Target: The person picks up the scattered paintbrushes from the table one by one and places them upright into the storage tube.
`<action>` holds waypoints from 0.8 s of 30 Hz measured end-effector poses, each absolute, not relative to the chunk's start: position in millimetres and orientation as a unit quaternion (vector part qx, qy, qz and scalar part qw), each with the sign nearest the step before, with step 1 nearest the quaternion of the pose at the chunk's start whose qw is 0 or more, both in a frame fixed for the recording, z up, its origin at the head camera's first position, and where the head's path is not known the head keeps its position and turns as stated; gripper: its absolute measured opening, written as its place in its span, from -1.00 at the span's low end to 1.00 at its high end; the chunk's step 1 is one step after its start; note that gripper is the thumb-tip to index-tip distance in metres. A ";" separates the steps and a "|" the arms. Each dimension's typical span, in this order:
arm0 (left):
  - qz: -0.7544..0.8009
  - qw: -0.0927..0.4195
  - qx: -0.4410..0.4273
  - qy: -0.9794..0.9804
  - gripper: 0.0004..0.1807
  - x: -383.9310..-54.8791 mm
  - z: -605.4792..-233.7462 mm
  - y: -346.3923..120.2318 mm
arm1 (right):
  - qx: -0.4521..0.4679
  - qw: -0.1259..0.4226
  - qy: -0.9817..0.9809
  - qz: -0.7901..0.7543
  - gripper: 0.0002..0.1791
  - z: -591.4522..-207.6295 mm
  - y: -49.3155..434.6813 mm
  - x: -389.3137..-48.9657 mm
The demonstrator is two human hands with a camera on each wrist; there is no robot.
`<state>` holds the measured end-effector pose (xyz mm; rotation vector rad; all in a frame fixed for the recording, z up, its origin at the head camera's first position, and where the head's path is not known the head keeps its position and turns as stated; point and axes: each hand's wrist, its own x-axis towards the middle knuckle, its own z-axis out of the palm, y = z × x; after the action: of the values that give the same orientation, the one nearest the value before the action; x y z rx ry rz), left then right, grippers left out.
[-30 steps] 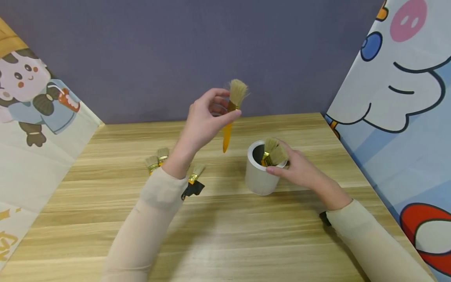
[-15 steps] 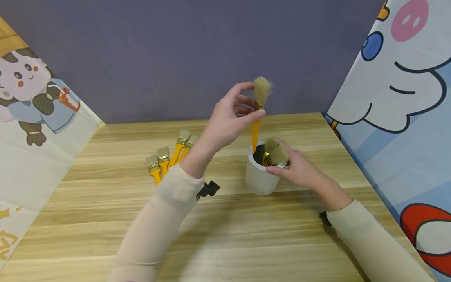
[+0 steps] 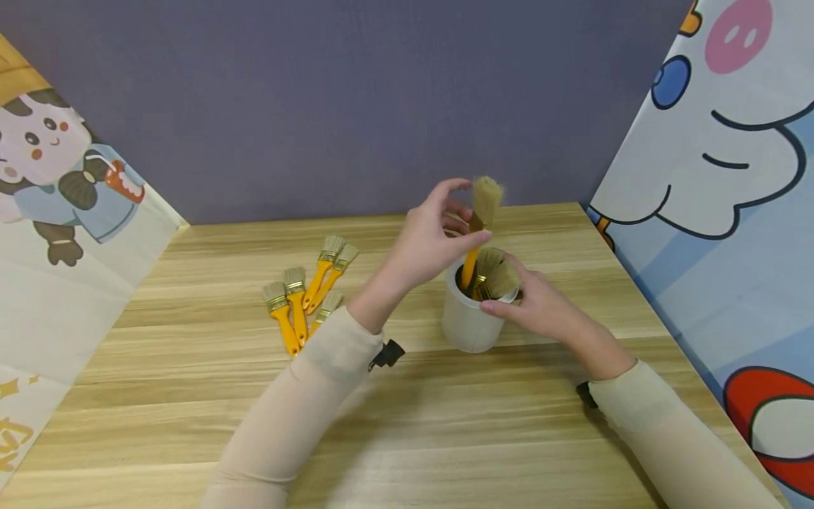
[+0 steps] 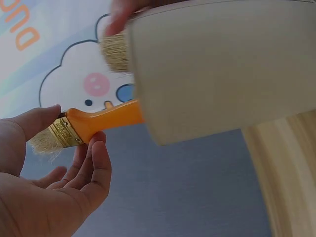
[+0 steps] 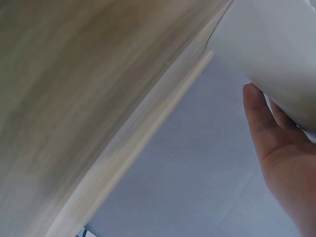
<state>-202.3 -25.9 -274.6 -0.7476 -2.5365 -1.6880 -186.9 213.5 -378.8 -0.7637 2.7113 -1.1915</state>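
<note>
My left hand (image 3: 429, 240) pinches a paintbrush (image 3: 487, 200) with pale bristles and an orange handle. Its bristles point up, and the lower handle is inside the mouth of a white cylindrical pot (image 3: 472, 326). In the left wrist view, thumb and fingers hold this brush near its brass-coloured ferrule (image 4: 66, 132); the pot's wall hides the handle's end. My right hand (image 3: 540, 304) grips the pot at its right side, thumb near the front rim. Other paintbrushes (image 3: 502, 280) stand in the pot, bristles up, leaning toward that hand. The right wrist view shows fingers (image 5: 259, 111) against the pot's wall.
Several paintbrushes (image 3: 295, 300) with orange handles lie fanned out on the wooden table (image 3: 191, 396), left of the left forearm, which partly covers one. A dark wall (image 3: 381, 106) stands behind. Cartoon-printed panels (image 3: 712, 177) flank the table.
My left hand has carried the paintbrush right, then lowered it so its handle enters the pot. The lying brushes have come into view from behind the arm. My right hand stays on the pot.
</note>
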 end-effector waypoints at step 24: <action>-0.448 -0.045 -0.223 -0.864 -0.44 -207.5 -306.0 -23.8 | -0.252 0.031 0.885 -0.390 -0.01 -378.8 212.8 -186.0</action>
<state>-207.5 -23.8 -306.0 -0.7210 -2.7968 -1.4506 -186.0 212.8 -378.8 -0.7755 2.7278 -1.2030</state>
